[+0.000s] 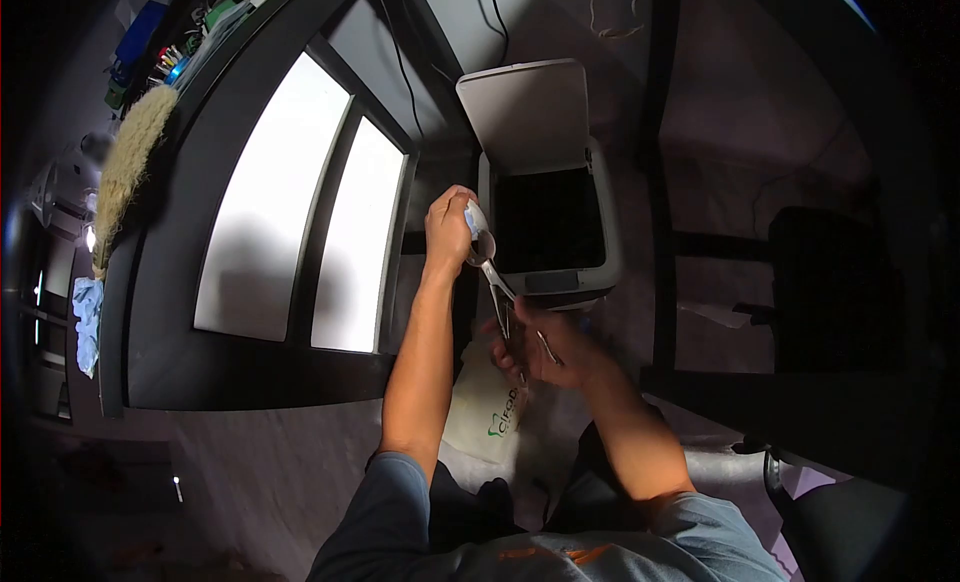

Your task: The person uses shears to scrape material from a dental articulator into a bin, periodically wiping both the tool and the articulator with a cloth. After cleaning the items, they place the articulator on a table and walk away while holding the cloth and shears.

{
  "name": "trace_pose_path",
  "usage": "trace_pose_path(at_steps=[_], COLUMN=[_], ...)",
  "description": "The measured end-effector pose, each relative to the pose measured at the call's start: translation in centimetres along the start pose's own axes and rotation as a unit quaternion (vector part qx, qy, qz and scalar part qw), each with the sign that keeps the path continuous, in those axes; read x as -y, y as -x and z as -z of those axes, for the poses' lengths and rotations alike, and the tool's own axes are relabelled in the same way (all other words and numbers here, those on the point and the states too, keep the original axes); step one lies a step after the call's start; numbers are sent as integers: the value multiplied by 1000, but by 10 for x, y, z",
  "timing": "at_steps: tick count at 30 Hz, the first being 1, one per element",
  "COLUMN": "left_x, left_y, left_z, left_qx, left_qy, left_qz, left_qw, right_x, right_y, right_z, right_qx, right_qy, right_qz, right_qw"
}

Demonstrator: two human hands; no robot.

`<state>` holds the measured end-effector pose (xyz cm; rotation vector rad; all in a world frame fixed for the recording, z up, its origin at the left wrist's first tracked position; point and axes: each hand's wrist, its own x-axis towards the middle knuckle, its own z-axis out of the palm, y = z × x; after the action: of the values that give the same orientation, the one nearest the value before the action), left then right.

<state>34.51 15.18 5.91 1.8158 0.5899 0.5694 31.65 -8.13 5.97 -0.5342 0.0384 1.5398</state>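
Note:
My left hand (449,225) is raised beside an open white lidded bin (560,272) and pinches a small pale wad (474,220) against the bowl of a metal spoon (484,248). My right hand (545,344), lower and nearer to me, grips the handles of several metal utensils (503,307), the spoon among them. The spoon's bowl sits right at the bin's left rim. Under my hands lies a white bag with green lettering (490,402).
The bin's lid (525,107) stands tipped back, its inside dark. A dark-framed cabinet with bright frosted panels (270,202) fills the left. A coil of rope (125,167) and coloured items sit on its far side. A dark chair (830,282) stands at right.

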Motion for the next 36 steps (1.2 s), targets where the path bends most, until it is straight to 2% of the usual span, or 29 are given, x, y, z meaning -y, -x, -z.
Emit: trace_pose_path(at_steps=[4,7,10,13,16,19,22,25,28,31,34,36], left_x=[1,1,-5,-9,-11,-2,-4,-9,-11,-3,-7,-16], left_y=[7,7,5,3,4,-2,-1,2,5,1,3,11], left_z=[-4,-5,-4,-2,-4,-2,-4,-6,-7,-5,-1,0], left_qx=[-18,-7,15,28,24,67,60,41,45,50,27,11], left_qy=[-67,-59,-63,-33,-91,10,-9,31,47,102,145,132], left_qz=[-33,-36,-53,-64,-114,-55,-19,63,77,108,127,128], left_qw=[997,998,996,997,989,996,998,997,995,988,981,983], right_x=[3,-7,-15,-27,-32,-29,-22,-12,-2,0,5,5], right_y=[3,-7,-10,-19,-23,-22,-18,-17,-6,-4,9,6], right_z=[3,12,-3,-4,-2,-2,-1,10,8,7,8,9], right_qx=[-71,-75,-138,-123,-166,-143,-121,-65,-26,-66,-74,-100], right_qy=[76,110,184,164,185,163,138,73,77,129,212,291], right_qz=[-15,27,62,107,102,89,63,18,-3,-32,12,155], right_qw=[994,991,971,973,963,972,981,995,997,989,974,939])
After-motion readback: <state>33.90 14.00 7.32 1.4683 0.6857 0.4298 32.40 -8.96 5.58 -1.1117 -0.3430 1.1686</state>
